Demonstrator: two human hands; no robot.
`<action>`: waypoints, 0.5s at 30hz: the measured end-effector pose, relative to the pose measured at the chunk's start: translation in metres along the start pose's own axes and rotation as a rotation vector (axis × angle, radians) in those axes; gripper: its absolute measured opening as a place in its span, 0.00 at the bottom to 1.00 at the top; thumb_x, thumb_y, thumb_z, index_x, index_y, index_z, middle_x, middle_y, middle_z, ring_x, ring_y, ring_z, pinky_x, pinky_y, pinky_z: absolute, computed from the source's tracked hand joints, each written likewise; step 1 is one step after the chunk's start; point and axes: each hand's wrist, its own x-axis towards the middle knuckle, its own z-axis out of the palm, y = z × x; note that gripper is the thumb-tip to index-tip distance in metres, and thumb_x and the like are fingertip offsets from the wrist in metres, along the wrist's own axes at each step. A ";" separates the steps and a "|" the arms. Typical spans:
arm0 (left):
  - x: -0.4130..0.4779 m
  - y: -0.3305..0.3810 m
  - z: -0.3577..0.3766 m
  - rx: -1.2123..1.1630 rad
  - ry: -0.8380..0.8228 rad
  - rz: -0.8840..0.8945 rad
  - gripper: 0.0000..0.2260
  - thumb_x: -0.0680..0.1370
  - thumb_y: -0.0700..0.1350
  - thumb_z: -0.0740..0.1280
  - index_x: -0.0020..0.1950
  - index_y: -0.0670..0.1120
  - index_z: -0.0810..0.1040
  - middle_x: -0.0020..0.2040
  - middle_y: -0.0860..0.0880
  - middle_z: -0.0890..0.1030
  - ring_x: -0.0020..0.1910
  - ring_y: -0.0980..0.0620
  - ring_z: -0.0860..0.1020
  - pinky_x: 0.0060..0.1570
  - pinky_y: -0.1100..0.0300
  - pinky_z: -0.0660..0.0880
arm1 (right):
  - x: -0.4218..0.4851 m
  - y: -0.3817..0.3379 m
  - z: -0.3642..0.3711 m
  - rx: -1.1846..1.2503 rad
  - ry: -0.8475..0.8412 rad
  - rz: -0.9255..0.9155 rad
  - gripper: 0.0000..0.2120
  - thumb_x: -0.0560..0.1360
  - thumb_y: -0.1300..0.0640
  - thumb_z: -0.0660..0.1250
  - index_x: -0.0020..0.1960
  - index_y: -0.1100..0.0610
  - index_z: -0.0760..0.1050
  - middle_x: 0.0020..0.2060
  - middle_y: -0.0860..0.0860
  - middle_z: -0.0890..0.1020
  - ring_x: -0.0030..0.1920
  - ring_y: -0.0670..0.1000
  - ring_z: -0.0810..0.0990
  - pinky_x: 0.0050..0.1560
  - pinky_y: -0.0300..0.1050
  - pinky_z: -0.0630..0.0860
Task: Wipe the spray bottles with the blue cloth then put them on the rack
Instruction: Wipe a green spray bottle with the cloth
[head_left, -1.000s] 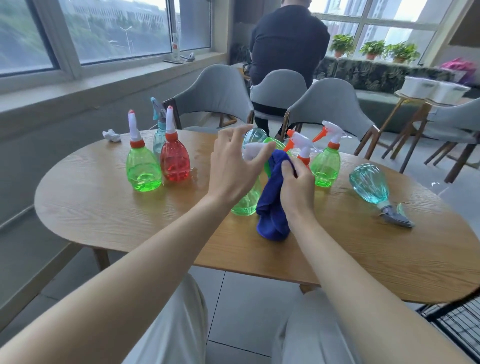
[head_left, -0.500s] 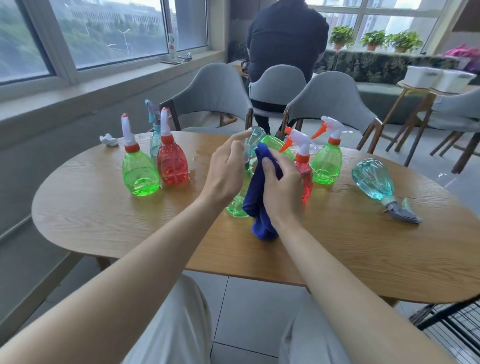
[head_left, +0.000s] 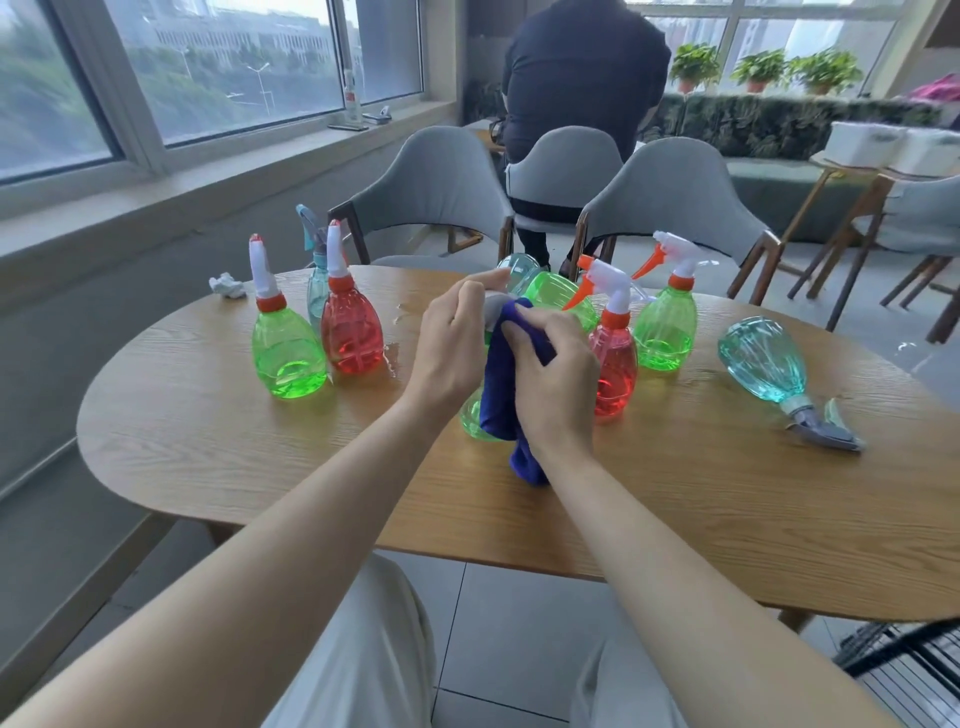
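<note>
My left hand (head_left: 451, 349) grips the white spray head of a green bottle (head_left: 475, 422) standing mid-table; most of that bottle is hidden behind my hands. My right hand (head_left: 558, 375) clutches the blue cloth (head_left: 501, 400) and presses it against the bottle's side. On the left stand a green bottle (head_left: 287, 349), a red bottle (head_left: 351, 332) and a pale blue one (head_left: 315, 291). Behind my hands a green bottle (head_left: 558, 296) and a clear bottle (head_left: 521, 267) lie tipped. To the right stand a red bottle (head_left: 615, 364) and a green bottle (head_left: 666, 325); a teal bottle (head_left: 763, 364) lies on its side.
The oval wooden table (head_left: 260, 457) has water drops near its middle and a crumpled white tissue (head_left: 227, 286) at the far left. Grey chairs (head_left: 441, 192) stand behind it, and a person in dark clothes sits beyond. A black wire rack (head_left: 909, 665) shows at the bottom right.
My left hand closed from spread fingers onto the bottle's spray head. My right hand moved the cloth over the bottle's side, and the head view shifted slightly.
</note>
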 end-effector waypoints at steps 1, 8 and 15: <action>0.001 -0.001 0.000 -0.004 0.000 -0.001 0.25 0.81 0.51 0.53 0.68 0.49 0.84 0.64 0.53 0.85 0.66 0.56 0.80 0.71 0.48 0.75 | -0.001 -0.003 0.002 -0.006 0.015 -0.036 0.09 0.81 0.59 0.72 0.60 0.55 0.85 0.56 0.45 0.82 0.58 0.38 0.79 0.62 0.32 0.72; 0.004 -0.003 -0.003 -0.029 -0.014 -0.027 0.25 0.80 0.52 0.53 0.66 0.50 0.85 0.62 0.53 0.85 0.64 0.56 0.81 0.70 0.49 0.76 | 0.003 0.010 -0.003 0.001 -0.126 0.117 0.12 0.81 0.56 0.73 0.63 0.54 0.85 0.55 0.43 0.82 0.55 0.34 0.78 0.63 0.38 0.75; 0.004 -0.001 -0.005 0.005 -0.018 -0.032 0.24 0.81 0.51 0.53 0.67 0.49 0.84 0.63 0.54 0.85 0.65 0.57 0.80 0.71 0.47 0.75 | -0.005 -0.007 0.014 -0.070 0.030 -0.114 0.12 0.83 0.59 0.70 0.64 0.58 0.84 0.61 0.48 0.82 0.62 0.46 0.79 0.66 0.34 0.71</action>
